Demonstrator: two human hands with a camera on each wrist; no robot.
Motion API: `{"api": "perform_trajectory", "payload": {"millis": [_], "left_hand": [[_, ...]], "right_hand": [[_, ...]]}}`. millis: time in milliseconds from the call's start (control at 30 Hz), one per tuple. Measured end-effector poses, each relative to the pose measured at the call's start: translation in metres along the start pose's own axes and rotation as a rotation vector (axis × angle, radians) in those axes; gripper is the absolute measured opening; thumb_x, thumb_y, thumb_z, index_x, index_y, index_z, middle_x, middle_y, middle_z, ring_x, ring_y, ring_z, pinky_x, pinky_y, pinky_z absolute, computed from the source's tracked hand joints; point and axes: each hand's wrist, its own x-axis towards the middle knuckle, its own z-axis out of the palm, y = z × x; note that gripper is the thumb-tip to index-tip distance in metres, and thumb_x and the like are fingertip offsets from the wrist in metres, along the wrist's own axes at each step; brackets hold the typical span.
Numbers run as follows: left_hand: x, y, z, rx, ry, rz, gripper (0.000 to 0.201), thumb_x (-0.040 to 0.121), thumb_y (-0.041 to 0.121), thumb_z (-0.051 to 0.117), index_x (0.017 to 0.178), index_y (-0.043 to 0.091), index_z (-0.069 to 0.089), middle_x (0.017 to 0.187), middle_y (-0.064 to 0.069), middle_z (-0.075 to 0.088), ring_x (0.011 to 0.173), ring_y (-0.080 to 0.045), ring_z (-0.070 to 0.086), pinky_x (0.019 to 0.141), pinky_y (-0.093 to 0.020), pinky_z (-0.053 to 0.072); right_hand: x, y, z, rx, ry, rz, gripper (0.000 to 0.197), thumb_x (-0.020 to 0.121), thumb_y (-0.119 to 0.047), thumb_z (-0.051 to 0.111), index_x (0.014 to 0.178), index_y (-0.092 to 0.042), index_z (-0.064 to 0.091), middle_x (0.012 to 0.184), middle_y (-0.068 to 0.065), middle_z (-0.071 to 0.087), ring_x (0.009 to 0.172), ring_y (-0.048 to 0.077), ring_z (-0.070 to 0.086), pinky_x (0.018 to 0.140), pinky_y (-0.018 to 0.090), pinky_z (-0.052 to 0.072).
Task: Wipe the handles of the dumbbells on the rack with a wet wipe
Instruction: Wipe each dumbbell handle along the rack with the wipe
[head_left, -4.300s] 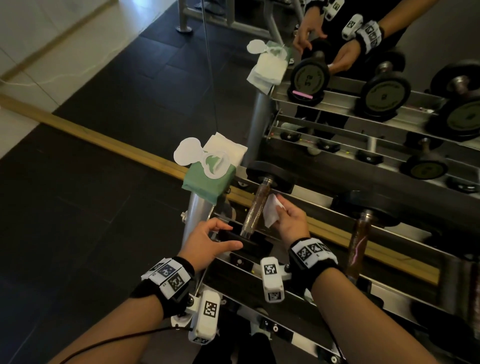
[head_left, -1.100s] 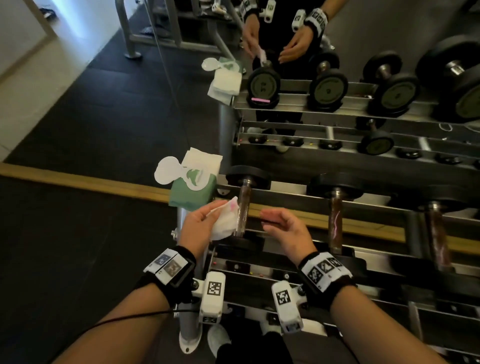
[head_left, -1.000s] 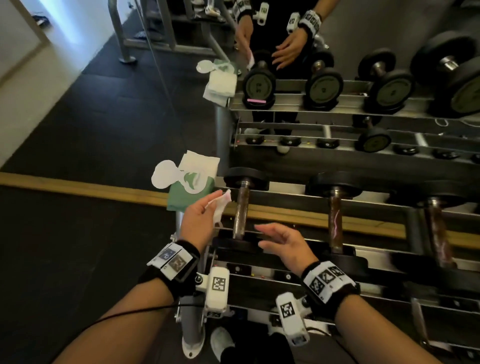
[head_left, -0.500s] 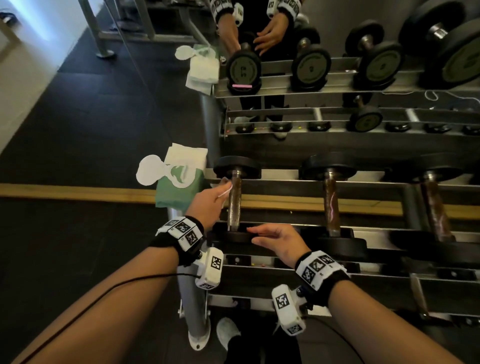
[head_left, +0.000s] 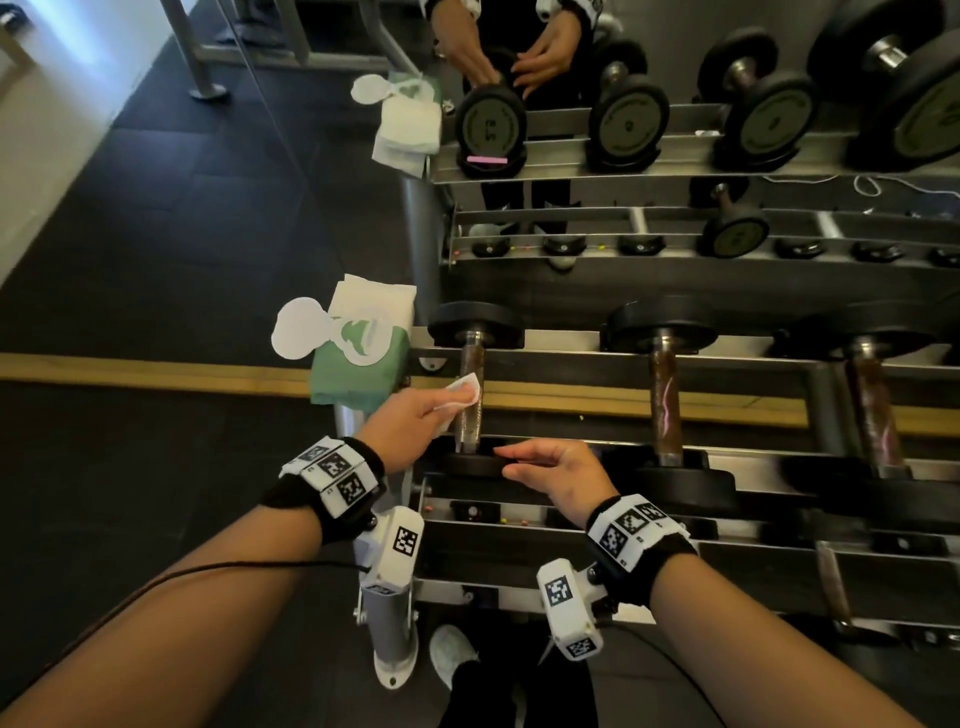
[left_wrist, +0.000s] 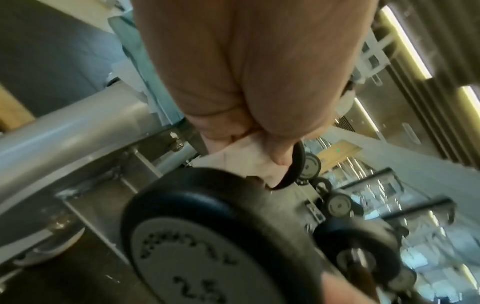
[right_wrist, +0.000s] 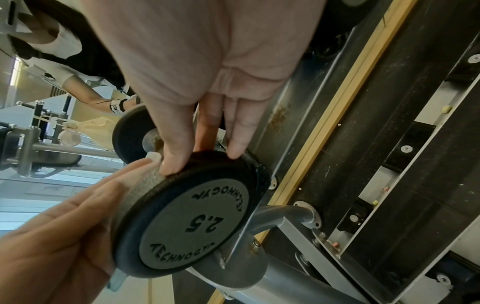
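The leftmost dumbbell lies on the rack (head_left: 571, 364), its brown handle (head_left: 471, 358) pointing away from me. My left hand (head_left: 441, 410) pinches a white wet wipe (head_left: 462, 389) and holds it against the handle's left side. In the left wrist view the wipe (left_wrist: 233, 162) hangs from my curled fingers (left_wrist: 278, 156) above the near "2.5" plate (left_wrist: 194, 246). My right hand (head_left: 519, 462) is open, and its fingertips (right_wrist: 235, 150) rest on the rim of that plate (right_wrist: 197, 226). The wipe (right_wrist: 145, 181) covers part of the handle.
A green wipes pack (head_left: 363, 364) with its lid flap open sits on the rack's left end. Two more dumbbells (head_left: 665, 395) (head_left: 878, 415) lie to the right. A mirror behind repeats the rack and my hands. The rack's grey post (head_left: 389, 623) stands below my left wrist.
The wipe has passed from my right hand to my left. The left hand has carried it to the handle's left side. The right hand has settled on the near plate.
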Motion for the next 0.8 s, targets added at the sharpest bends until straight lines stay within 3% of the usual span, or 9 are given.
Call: {"api": "perform_trajectory", "payload": {"millis": [100,167,267,333,467,600,667,733,800], "left_hand": [[0.008,0.006,-0.013,-0.142,0.236,0.0,0.036,0.106,0.027,0.042,0.139,0.027,0.056,0.125,-0.001,0.063,0.108,-0.017,0.061,0.103,-0.044,0.049],[0.018,0.011,-0.016,-0.159,0.357,0.034,0.037,0.106,0.027,0.043,0.141,0.024,0.054,0.13,0.004,0.062,0.116,-0.011,0.057,0.107,-0.033,0.045],[0.032,0.015,-0.007,-0.058,0.294,0.053,0.036,0.106,0.027,0.043,0.14,0.027,0.055,0.132,-0.002,0.064,0.114,-0.012,0.059,0.099,-0.025,0.042],[0.036,0.012,0.001,0.022,0.189,0.034,0.037,0.106,0.025,0.043,0.141,0.026,0.053,0.136,-0.005,0.063,0.122,-0.018,0.058,0.103,-0.027,0.04],[0.031,0.004,0.004,-0.014,0.094,0.05,0.041,0.106,0.02,0.044,0.146,0.026,0.048,0.151,0.0,0.049,0.14,-0.014,0.042,0.118,-0.028,0.029],[0.014,0.0,0.007,0.006,0.009,0.078,0.041,0.105,0.02,0.045,0.145,0.029,0.048,0.152,0.005,0.046,0.139,-0.006,0.039,0.113,-0.021,0.026],[0.01,-0.001,0.007,-0.029,0.071,0.066,0.037,0.105,0.024,0.044,0.14,0.031,0.055,0.139,0.004,0.059,0.124,-0.006,0.052,0.109,-0.025,0.036],[0.011,0.001,0.003,-0.122,0.23,0.033,0.034,0.105,0.027,0.043,0.135,0.032,0.06,0.119,0.006,0.066,0.105,-0.011,0.061,0.099,-0.034,0.049],[0.018,0.005,-0.001,-0.15,0.347,0.056,0.035,0.105,0.027,0.044,0.137,0.03,0.058,0.118,0.012,0.065,0.106,-0.012,0.062,0.092,-0.026,0.049]], "right_hand": [[0.001,0.002,-0.001,-0.007,-0.002,-0.003,0.028,0.085,-0.006,0.071,0.112,-0.013,0.074,0.104,-0.001,0.074,0.095,0.002,0.067,0.089,0.014,0.049],[0.001,0.004,-0.002,-0.002,-0.001,-0.002,0.026,0.085,-0.008,0.072,0.11,-0.017,0.075,0.105,-0.001,0.074,0.102,0.008,0.066,0.095,0.021,0.048],[0.003,0.007,-0.001,0.012,0.0,0.0,0.026,0.085,-0.008,0.073,0.107,-0.02,0.076,0.105,-0.002,0.075,0.103,0.009,0.067,0.097,0.025,0.049],[0.005,0.008,-0.001,0.029,0.003,-0.006,0.026,0.084,-0.006,0.073,0.108,-0.016,0.076,0.104,-0.001,0.075,0.1,0.008,0.068,0.097,0.025,0.05],[0.007,0.01,-0.002,0.02,-0.013,-0.019,0.026,0.083,-0.007,0.074,0.107,-0.019,0.076,0.103,-0.002,0.076,0.102,0.008,0.068,0.096,0.023,0.049],[0.007,0.011,-0.002,0.018,-0.017,-0.019,0.026,0.084,-0.007,0.074,0.107,-0.018,0.076,0.103,-0.001,0.076,0.103,0.011,0.068,0.099,0.027,0.049],[0.007,0.013,-0.002,0.019,-0.012,-0.012,0.026,0.084,-0.009,0.074,0.107,-0.021,0.076,0.102,-0.002,0.076,0.103,0.011,0.068,0.101,0.033,0.049],[0.007,0.016,-0.002,0.033,-0.016,-0.003,0.026,0.084,-0.011,0.074,0.106,-0.025,0.077,0.102,-0.004,0.076,0.103,0.011,0.069,0.101,0.036,0.049],[0.008,0.018,-0.002,0.057,-0.02,-0.006,0.026,0.084,-0.01,0.074,0.105,-0.025,0.077,0.102,-0.004,0.076,0.101,0.01,0.069,0.101,0.036,0.05]]}}
